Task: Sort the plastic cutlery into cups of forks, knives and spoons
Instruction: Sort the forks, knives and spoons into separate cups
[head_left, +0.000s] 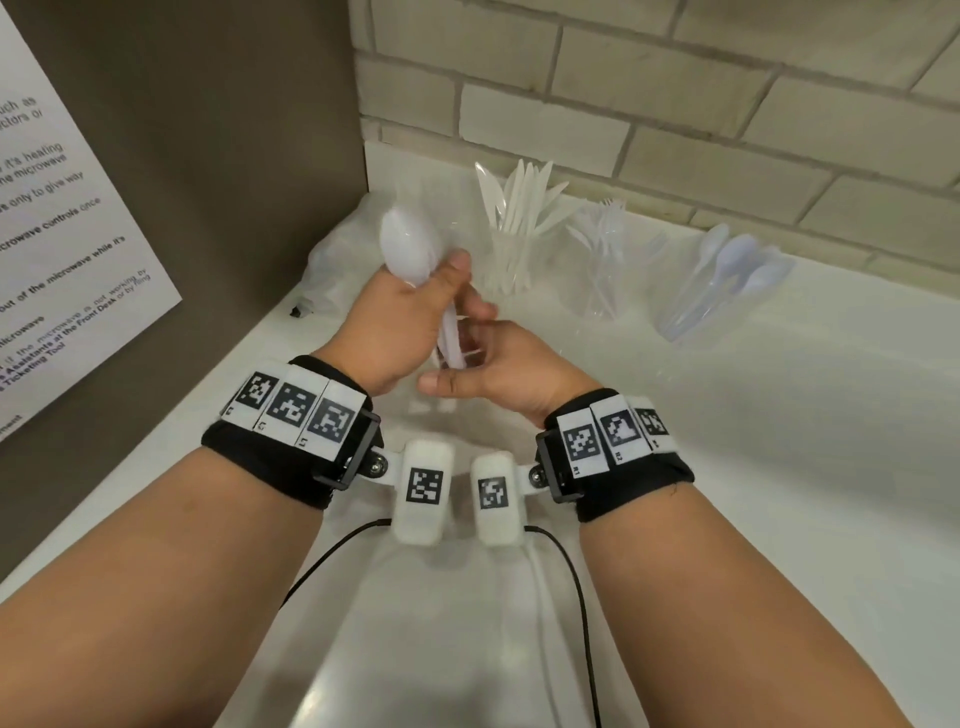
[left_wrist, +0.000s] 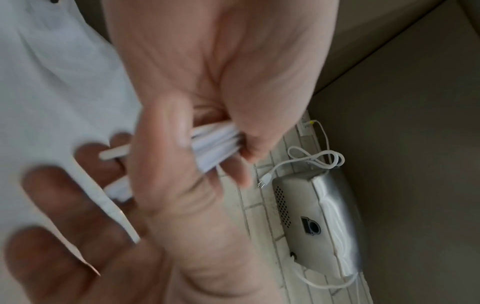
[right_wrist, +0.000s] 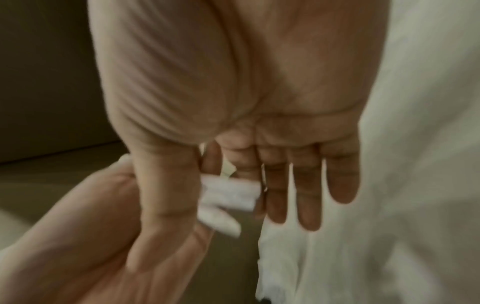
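My left hand (head_left: 395, 322) grips a bundle of white plastic spoons (head_left: 405, 244), bowls up and handles down, above the white counter (head_left: 779, 415). In the left wrist view its fingers (left_wrist: 166, 164) curl round the spoon handles (left_wrist: 215, 144). My right hand (head_left: 498, 364) sits just below it, fingers straight (right_wrist: 306, 185), touching the handle ends (right_wrist: 228, 193). Behind stand three clear cups: one with knives (head_left: 514, 228), one with forks (head_left: 602, 244), and at the right one with spoons (head_left: 727, 270).
A grey appliance side with a paper notice (head_left: 62, 234) walls off the left. A brick wall (head_left: 675, 104) runs behind the cups. A crumpled clear bag (head_left: 332, 254) lies in the back corner. The left wrist view shows a steel appliance (left_wrist: 324, 222) and a white cord (left_wrist: 311, 158).
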